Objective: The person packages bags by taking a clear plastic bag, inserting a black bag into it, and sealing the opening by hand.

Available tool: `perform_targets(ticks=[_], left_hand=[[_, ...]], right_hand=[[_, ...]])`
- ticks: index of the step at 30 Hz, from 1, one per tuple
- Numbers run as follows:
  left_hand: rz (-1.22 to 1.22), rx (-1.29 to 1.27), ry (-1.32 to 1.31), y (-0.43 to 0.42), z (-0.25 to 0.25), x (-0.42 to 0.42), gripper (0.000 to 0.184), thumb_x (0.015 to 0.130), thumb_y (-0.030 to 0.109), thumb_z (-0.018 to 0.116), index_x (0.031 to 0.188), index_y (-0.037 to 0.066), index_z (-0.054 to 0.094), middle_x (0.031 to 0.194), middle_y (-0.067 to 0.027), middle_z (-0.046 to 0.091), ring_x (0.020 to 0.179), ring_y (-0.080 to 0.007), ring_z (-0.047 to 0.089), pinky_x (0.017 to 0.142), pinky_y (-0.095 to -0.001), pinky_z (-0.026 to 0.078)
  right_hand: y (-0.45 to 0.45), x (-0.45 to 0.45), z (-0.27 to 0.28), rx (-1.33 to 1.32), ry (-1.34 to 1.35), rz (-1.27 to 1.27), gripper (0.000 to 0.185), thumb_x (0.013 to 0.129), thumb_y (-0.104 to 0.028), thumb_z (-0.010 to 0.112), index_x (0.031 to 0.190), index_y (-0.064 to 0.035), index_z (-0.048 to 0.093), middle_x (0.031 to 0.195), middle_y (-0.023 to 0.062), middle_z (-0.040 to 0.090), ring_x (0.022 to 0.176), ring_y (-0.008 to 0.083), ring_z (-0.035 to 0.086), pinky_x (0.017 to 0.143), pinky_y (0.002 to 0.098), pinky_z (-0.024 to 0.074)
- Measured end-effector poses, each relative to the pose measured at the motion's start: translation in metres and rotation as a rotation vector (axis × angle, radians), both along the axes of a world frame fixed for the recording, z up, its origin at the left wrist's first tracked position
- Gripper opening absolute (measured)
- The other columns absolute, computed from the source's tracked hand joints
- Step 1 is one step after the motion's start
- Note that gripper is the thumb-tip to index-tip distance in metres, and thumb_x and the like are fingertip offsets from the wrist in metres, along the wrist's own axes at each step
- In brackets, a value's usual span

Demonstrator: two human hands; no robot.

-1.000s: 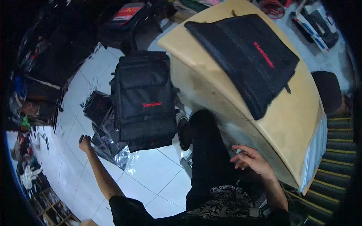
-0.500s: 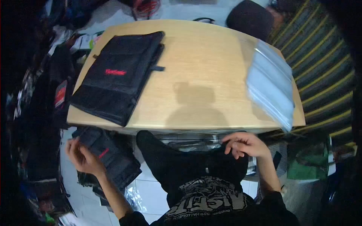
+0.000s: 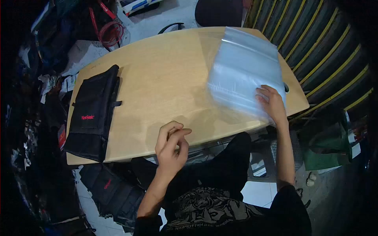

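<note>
A stack of clear plastic bags (image 3: 246, 67) lies at the right end of the wooden table (image 3: 165, 70). My right hand (image 3: 271, 103) is over its near right part, fingers bent and apart, seemingly touching the plastic. Above the table's front edge hovers my left hand (image 3: 172, 147), fingers loosely curled with gaps between them and nothing held. A black fabric case (image 3: 92, 112) with red ViewSonic lettering rests flat at the table's left end, away from both hands.
More black cases (image 3: 114, 188) are piled on the floor below the table's left side. A green bag (image 3: 328, 147) stands at the lower right. Beyond the right edge is a dark, yellow-striped shutter (image 3: 315, 55). A dark round seat (image 3: 218, 11) is behind the table.
My view has turned toward the right. My right hand rose from my lap onto the plastic bags. My left hand moved from beside the table to above its front edge.
</note>
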State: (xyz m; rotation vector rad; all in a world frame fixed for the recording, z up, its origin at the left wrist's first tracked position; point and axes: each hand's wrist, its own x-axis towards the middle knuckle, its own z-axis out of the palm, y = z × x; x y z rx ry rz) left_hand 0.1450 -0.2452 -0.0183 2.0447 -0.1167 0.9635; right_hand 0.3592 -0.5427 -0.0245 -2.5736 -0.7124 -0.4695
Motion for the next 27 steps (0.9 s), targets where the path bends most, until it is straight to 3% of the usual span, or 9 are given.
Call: perform_targets(ticks=[6, 13, 17, 18, 22, 27], left_hand=[[-0.062, -0.093, 0.089, -0.003, -0.024, 0.001, 0.025, 0.076, -0.018, 0.052, 0.092, -0.004, 0.065, 0.104, -0.0115, 0.054, 0.079, -0.017, 0.061, 0.061, -0.0242, 0.048], [-0.076, -0.113, 0.142, -0.011, -0.027, 0.005, 0.021, 0.082, -0.015, 0.051, 0.092, -0.003, 0.064, 0.102, -0.0115, 0.056, 0.078, -0.0153, 0.06, 0.069, -0.0257, 0.05], [-0.047, -0.209, 0.204, -0.012, -0.025, 0.005, 0.021, 0.082, -0.014, 0.051, 0.093, -0.003, 0.065, 0.104, -0.0107, 0.056, 0.078, -0.014, 0.061, 0.064, -0.0231, 0.048], [-0.046, -0.231, 0.227, -0.01, -0.023, 0.005, 0.021, 0.082, -0.014, 0.051, 0.093, -0.003, 0.065, 0.105, -0.0106, 0.056, 0.078, -0.0138, 0.061, 0.064, -0.0228, 0.048], [-0.109, -0.29, 0.255, -0.007, -0.023, 0.011, 0.023, 0.084, -0.014, 0.049, 0.097, -0.003, 0.064, 0.108, -0.01, 0.055, 0.079, -0.0123, 0.061, 0.062, -0.0213, 0.047], [-0.174, -0.136, 0.283, -0.006, 0.002, 0.037, 0.024, 0.084, -0.016, 0.051, 0.099, -0.003, 0.064, 0.112, -0.01, 0.055, 0.082, -0.0125, 0.061, 0.065, -0.0216, 0.05]], right_hand=[[0.005, 0.011, -0.004, 0.042, -0.075, -0.037, 0.017, 0.078, -0.015, 0.073, 0.089, -0.0029, 0.07, 0.094, 0.0139, 0.069, 0.092, 0.0333, 0.063, 0.082, 0.0398, 0.0495], [0.016, -0.001, -0.004, 0.153, 0.052, -0.041, 0.021, 0.075, -0.02, 0.076, 0.089, -0.0041, 0.073, 0.098, 0.0133, 0.067, 0.099, 0.0312, 0.06, 0.083, 0.0377, 0.0484], [0.018, 0.006, -0.004, 0.174, 0.075, -0.111, 0.017, 0.082, -0.018, 0.071, 0.092, -0.0046, 0.074, 0.088, 0.0145, 0.069, 0.084, 0.0307, 0.064, 0.075, 0.0371, 0.05], [0.02, 0.008, 0.002, 0.224, 0.187, -0.197, 0.017, 0.086, -0.018, 0.066, 0.092, -0.0024, 0.072, 0.081, 0.0167, 0.068, 0.073, 0.0323, 0.065, 0.069, 0.0382, 0.0501], [0.004, 0.034, 0.023, 0.153, 0.046, -0.119, 0.024, 0.088, -0.024, 0.064, 0.091, 0.0007, 0.067, 0.078, 0.0207, 0.064, 0.072, 0.0352, 0.065, 0.065, 0.0381, 0.0485], [0.0, 0.066, 0.062, 0.186, -0.012, -0.18, 0.029, 0.088, -0.027, 0.066, 0.087, 0.0018, 0.065, 0.076, 0.0174, 0.066, 0.069, 0.0288, 0.066, 0.065, 0.036, 0.0492]])
